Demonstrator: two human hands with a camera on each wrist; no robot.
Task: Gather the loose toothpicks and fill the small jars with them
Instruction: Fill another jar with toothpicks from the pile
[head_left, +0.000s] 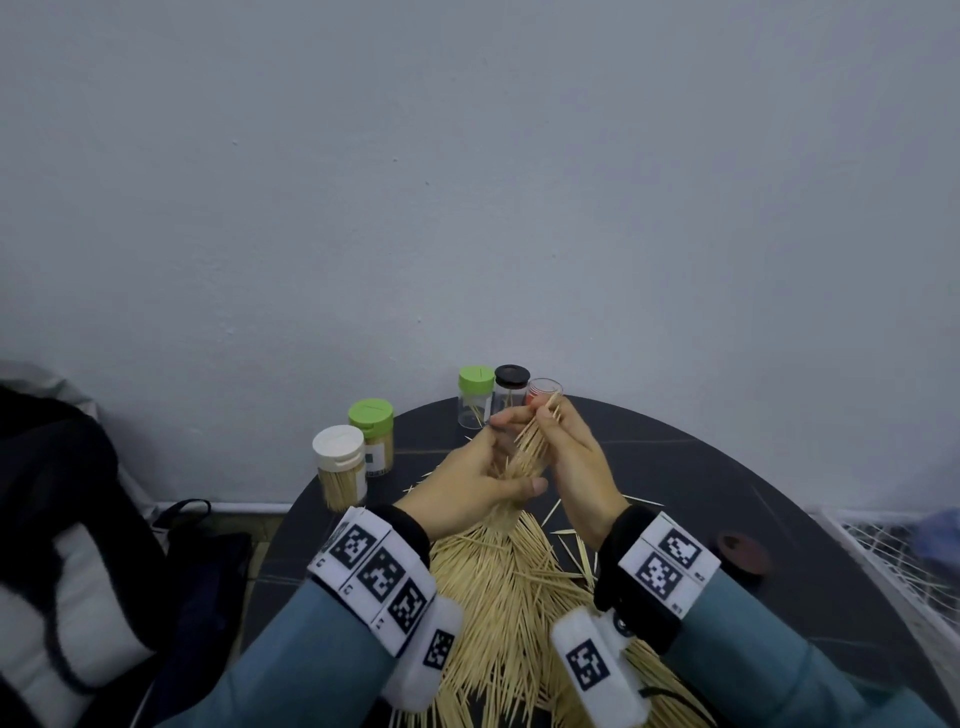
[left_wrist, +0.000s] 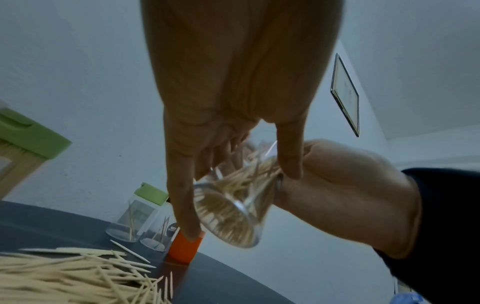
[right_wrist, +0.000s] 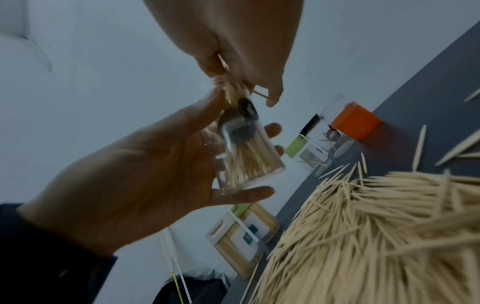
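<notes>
Left hand (head_left: 467, 483) grips clear jar (left_wrist: 231, 207), tilted so toothpicks (right_wrist: 249, 162) slide in; right hand (head_left: 576, 457) pinches a bundle at its mouth.

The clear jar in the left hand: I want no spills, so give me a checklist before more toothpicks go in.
1. Left hand grips the clear plastic jar: ok.
2. Jar mouth uncapped: ok.
3. Right hand pinches a bundle of wooden toothpicks at the mouth: ok.
4. Room left in jar: cannot tell.
5. Jar held over the dark round table: ok.
6. Loose toothpick pile within reach: ok.
</notes>
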